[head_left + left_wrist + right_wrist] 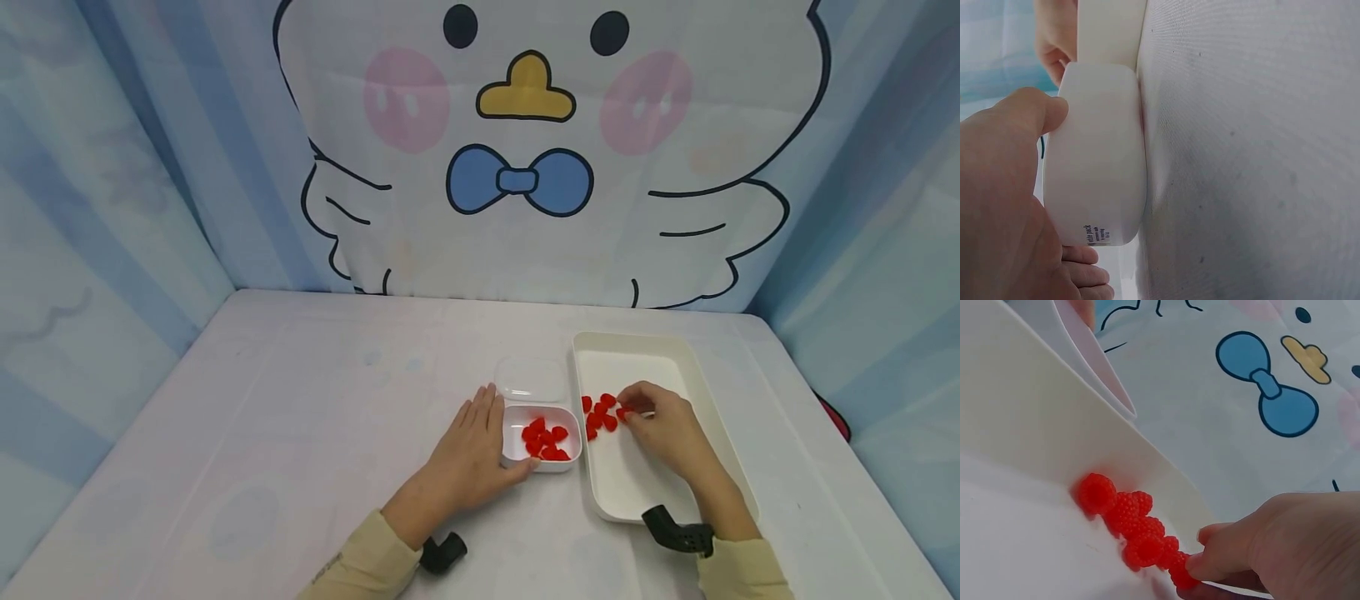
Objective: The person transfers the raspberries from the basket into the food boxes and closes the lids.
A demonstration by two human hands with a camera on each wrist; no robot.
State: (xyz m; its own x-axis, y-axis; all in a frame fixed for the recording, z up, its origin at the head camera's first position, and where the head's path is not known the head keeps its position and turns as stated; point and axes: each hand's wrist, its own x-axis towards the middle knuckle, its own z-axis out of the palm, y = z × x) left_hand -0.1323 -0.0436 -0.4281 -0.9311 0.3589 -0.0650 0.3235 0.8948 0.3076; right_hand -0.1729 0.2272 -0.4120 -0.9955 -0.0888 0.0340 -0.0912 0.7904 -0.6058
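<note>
A small white box (542, 467) holds several red raspberries (547, 437). My left hand (474, 446) rests against its left side with straight fingers, the thumb touching the front rim. In the left wrist view that thumb (1054, 114) lies at the top edge of the box (1097, 162). To the right stands a larger white tray (637, 492), with several raspberries (600, 414) bunched near its left wall. My right hand (667, 429) reaches into the tray and pinches one raspberry (1182, 570) between thumb and fingers, at the end of the bunch.
A clear lid (531, 379) lies just behind the small box. The tray's left wall (1166, 465) stands between the two groups of raspberries, close beside the box. A cloth printed with a cartoon bird (517, 250) hangs at the back of the white table (300, 400).
</note>
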